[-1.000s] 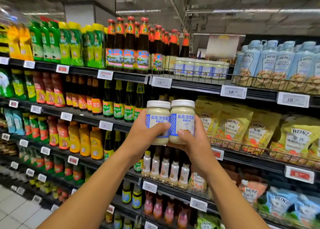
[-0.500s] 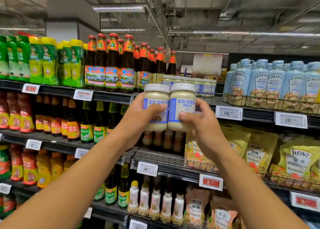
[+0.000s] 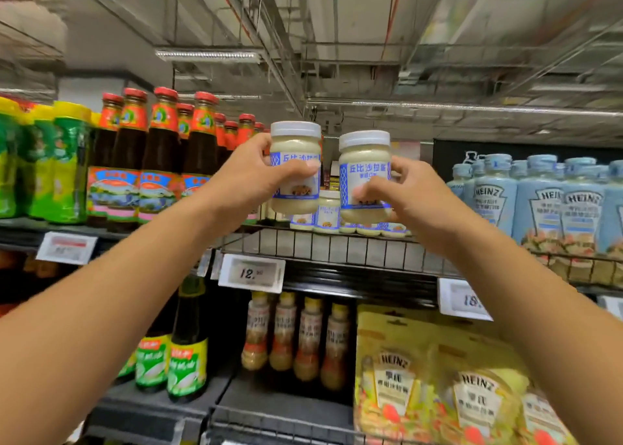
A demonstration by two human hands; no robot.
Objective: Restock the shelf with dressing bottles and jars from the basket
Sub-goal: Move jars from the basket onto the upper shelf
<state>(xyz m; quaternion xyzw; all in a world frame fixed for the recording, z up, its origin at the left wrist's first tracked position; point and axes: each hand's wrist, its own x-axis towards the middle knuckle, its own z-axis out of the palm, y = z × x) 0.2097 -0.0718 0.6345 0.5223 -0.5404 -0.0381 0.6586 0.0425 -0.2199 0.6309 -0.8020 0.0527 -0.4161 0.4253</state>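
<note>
L hand curled round white-lid jar 1, thumb across label | R hand grips jar 2 same way, bit lower, jars just apart | both above wire shelf rail; stocked jars behind, betw hands | dark sauce btls left of L hand, blue Heinz btls right of R hand

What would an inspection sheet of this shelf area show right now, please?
Surface: top wire shelf, fronted by a low wire rail.
Job's things: left jar and right jar, roughly upright, held up before the shelf; matching jars stand behind.
Clutter: nothing seen.
Grips: left hand holds the left jar; right hand holds the right jar.
Cables: nothing seen.
Surroundings: sauce bottles left, Heinz bottles right, price tag below.
</note>
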